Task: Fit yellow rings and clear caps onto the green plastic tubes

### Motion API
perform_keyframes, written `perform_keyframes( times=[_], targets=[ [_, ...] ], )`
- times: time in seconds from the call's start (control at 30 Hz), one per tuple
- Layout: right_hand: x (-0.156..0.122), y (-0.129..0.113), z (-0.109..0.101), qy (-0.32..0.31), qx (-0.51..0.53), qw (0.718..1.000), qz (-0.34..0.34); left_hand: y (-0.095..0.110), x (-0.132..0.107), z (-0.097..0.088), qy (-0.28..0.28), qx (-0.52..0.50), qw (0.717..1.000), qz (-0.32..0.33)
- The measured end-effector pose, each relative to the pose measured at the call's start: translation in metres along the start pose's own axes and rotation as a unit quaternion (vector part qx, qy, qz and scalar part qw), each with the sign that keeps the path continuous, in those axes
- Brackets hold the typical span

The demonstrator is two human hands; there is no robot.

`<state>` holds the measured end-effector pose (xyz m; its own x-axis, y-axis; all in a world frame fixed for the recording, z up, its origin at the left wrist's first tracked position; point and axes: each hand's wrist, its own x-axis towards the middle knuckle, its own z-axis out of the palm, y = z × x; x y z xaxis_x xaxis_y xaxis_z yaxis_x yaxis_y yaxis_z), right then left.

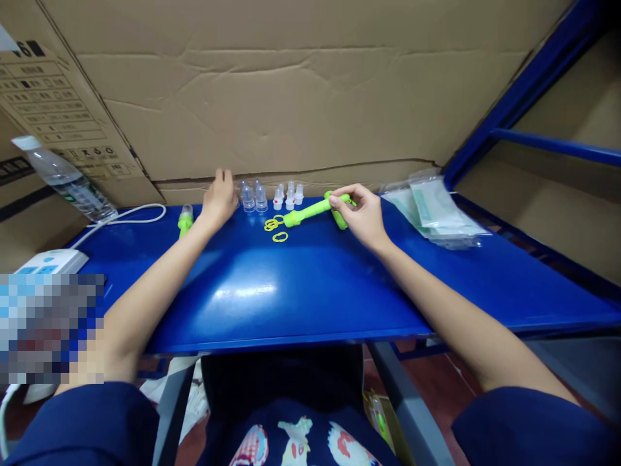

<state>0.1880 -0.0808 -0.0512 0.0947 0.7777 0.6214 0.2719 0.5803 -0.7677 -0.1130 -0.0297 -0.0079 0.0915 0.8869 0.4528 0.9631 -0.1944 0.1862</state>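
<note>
At left on the desk (339, 285), a bottle (72, 181) stands before cardboard (272, 116); a white cord (133, 222), apparently from the power strip (58, 260), loops nearby.

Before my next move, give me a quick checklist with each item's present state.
1. Right hand gripping the lime-green plastic tube: ok.
2. Left hand holding a part: cannot tell; its fingertips are hard to make out.
3. Clear plastic caps standing on the blue table: ok.
4. Yellow rings all in one cluster: not ok; one lies apart, nearer the wearer.
5. Plastic bags apart from both hands: ok.
</note>
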Motion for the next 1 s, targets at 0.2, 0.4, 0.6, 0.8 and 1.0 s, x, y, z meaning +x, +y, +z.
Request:
perform_keyframes(
  times=[0.2,0.4,0.6,0.8,1.0],
  targets=[
    [-0.006,0.001,0.013,-0.001,0.037,0.999,0.021,0.046,-0.046,0.003,-0.156,-0.264,0.941,0.147],
    [-0.006,0.014,0.015,-0.021,0.080,0.995,0.053,0.051,-0.058,0.009,-0.150,-0.335,0.919,0.146],
    [-0.006,0.019,0.017,-0.033,0.109,0.991,0.068,0.041,-0.062,0.015,-0.190,-0.419,0.876,0.147],
    [-0.007,0.012,0.017,-0.042,0.086,0.993,0.062,0.042,-0.063,0.013,-0.177,-0.409,0.891,0.086],
    [-0.012,0.007,0.020,-0.093,0.051,0.992,0.072,0.038,-0.067,0.015,-0.216,-0.411,0.882,0.081]
  ],
)
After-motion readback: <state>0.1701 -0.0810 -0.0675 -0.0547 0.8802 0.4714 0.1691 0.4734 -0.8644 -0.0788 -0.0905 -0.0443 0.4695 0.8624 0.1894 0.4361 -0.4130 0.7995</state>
